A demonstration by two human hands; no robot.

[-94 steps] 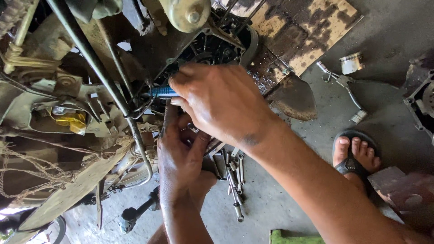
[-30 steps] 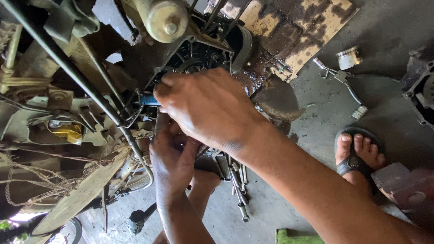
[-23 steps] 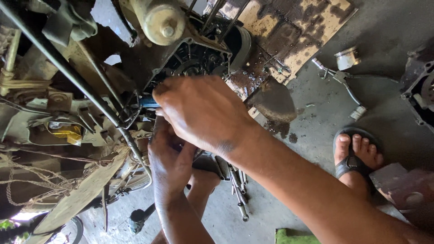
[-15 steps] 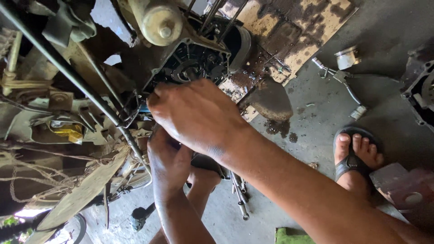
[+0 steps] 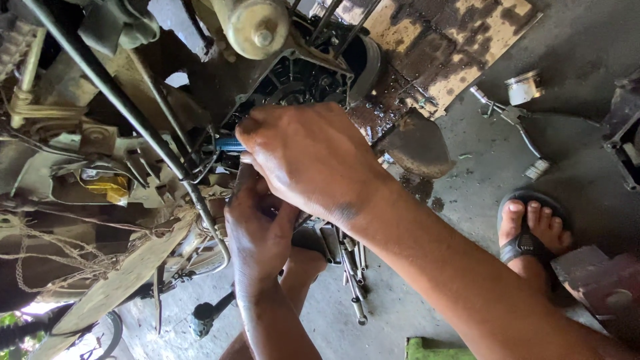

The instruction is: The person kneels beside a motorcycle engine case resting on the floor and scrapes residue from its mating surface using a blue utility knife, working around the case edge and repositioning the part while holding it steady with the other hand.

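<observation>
View: I looked down through the head camera onto a greasy dark motorcycle engine (image 5: 293, 80) with its side cover off, toothed parts exposed inside the round housing.

Right hand (image 5: 310, 157): I held it palm-down over the lower edge of the open housing, fingers curled and closed round a tool with a blue handle (image 5: 230, 144); only the blue end showed, poking out left of my knuckles.

Left hand (image 5: 257, 230): I had it just beneath the right one, touching it, fingers bent up toward the same spot. Whether it gripped anything I could not tell; the right hand hid the fingertips.

Tool position: the blue-handled tool lay roughly level, at the left rim of the housing, beside a thin dark slanting frame tube (image 5: 120, 100).

Above: a cream-coloured cylindrical metal part (image 5: 257, 27) sat at the top of the engine.

Floor: grey stained concrete floor (image 5: 480, 167). A row of slim steel tools (image 5: 353, 273) lay on it under my right forearm.

Further right: a small silver piston (image 5: 523, 87) stood on the floor, well apart from the hands, beside a bent metal rod (image 5: 513, 120).

Wood: oil-soaked brown plywood sheet (image 5: 453, 40) lay under the engine.

Foot: my foot in a dark flip-flop sandal (image 5: 530, 230) rested on the concrete at right.
</observation>
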